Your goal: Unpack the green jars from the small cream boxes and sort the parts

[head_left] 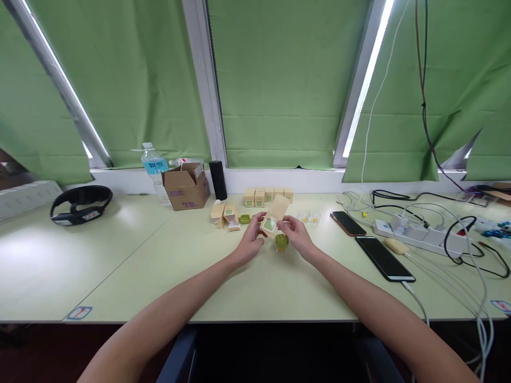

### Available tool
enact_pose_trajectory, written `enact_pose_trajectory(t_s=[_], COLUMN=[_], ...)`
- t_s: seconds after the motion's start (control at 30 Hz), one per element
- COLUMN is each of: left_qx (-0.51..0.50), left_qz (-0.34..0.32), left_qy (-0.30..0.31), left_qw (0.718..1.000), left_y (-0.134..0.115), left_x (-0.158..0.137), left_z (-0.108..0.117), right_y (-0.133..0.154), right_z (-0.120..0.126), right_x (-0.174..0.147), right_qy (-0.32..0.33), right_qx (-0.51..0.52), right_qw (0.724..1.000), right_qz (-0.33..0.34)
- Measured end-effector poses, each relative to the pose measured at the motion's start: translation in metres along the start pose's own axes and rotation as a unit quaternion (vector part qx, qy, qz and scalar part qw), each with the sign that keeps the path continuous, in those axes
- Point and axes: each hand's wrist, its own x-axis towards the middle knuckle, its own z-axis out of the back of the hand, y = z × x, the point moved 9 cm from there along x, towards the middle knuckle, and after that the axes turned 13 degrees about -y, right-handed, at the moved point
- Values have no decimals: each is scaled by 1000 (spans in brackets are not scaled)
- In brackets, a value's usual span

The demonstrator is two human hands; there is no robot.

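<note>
Left hand (252, 239) and right hand (300, 235) on small carton (270, 224): handling points

The small carton is held between both hands, raised above the desk (175, 287) near its middle and tilted, with the flap side uppermost. Left to right, the following is noted.

Two tan boxes (230, 211) are placed left of the hands, beside a green piece (245, 218). The carton's left edge is gripped by the fingers of the left hand. Thin card is indicated by the carton's look; it should be treated as light, flexible and easily creased. Pressure should be applied along the side edges, where stiffness is likely greatest, and kept off the printed face and the raised flap. Whether anything is contained inside cannot be told.

Just below the carton, between the hands, a green-topped jar (281, 242) is set on the desk. Its clear base is judged to be hard and smooth, possibly slippery; it is best taken by the sides. The carton's right edge is pinched by the right hand. Clear cups (309, 216) are located farther right; brittle walls should be assumed, and a light grip used.
</note>
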Motion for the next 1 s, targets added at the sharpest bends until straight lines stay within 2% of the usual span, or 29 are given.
enact_pose_trajectory(t_s=[0.17, 0.37, 0.5, 0.73, 0.83, 1.0], left_qx=[-21, -37, -46, 19, 87, 205], left_qz=[1, 17, 17, -12, -27, -71], left_qy=[20, 2, 16, 23, -7, -66], left_qw=[1000, 999, 999, 999, 996, 974], left_y=[-3, -5, -5, -11, -14, -25], left_x=[-2, -2, -3, -6, -4, 0], left_z=[-3, -3, -4, -2, 1, 6], right_y=[1, 0, 2, 4, 3, 0], right_z=[4, 3, 5, 15, 15, 11], right_x=[2, 1, 1, 6, 5, 2], right_qy=[-20, -14, -16, -32, -42, -53], right_qx=[19, 29, 26, -50, -39, 0], right_qw=[1000, 999, 999, 998, 998, 998], right_qz=[-6, -16, -19, -13, -23, -39])
